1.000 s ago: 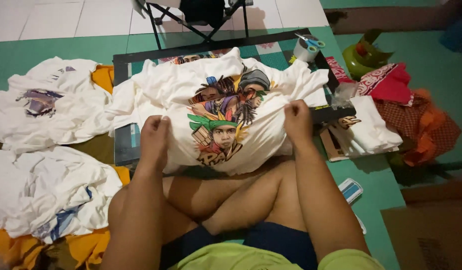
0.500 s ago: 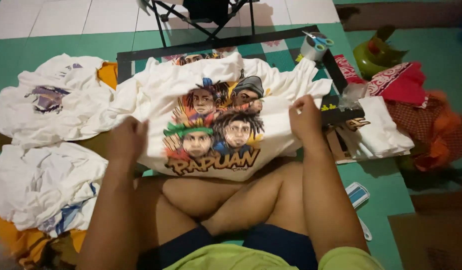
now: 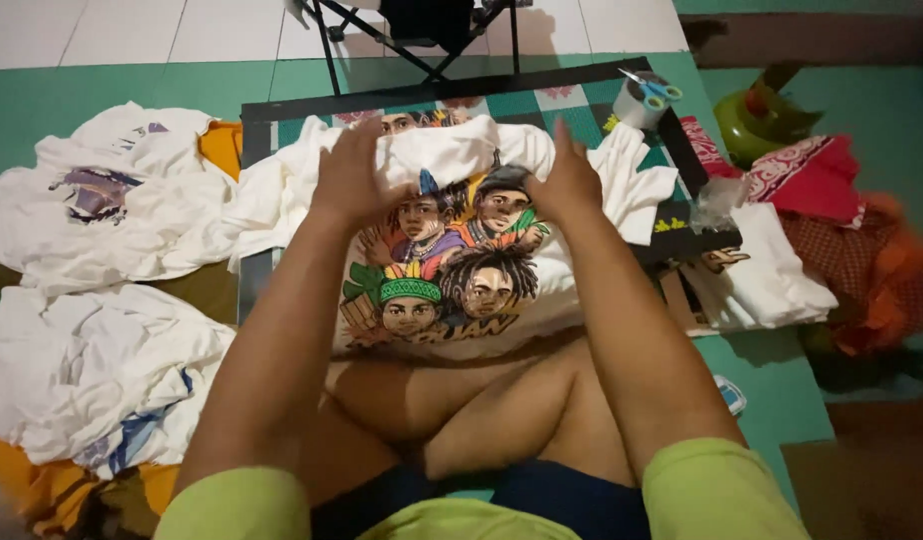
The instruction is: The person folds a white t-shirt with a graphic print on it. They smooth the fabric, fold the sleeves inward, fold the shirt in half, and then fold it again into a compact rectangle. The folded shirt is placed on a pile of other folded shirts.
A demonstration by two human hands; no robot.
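Soft white cotton shirt spread over crossed legs, both hands at its far fold

Lime-green sleeves frame bare knees; the white printed shirt (image 3: 452, 270), limp, light and sure to sag, lies from the lap onto the black-framed mat (image 3: 462, 88) and is best taken at its edges. Left hand (image 3: 354, 180) and right hand (image 3: 567, 180) press the bunched top fold, fingers spread wide, grip flat, not pinching. Crumpled white shirts (image 3: 102, 200) lie leftward; scissors (image 3: 650, 90) rest on a tape roll beyond
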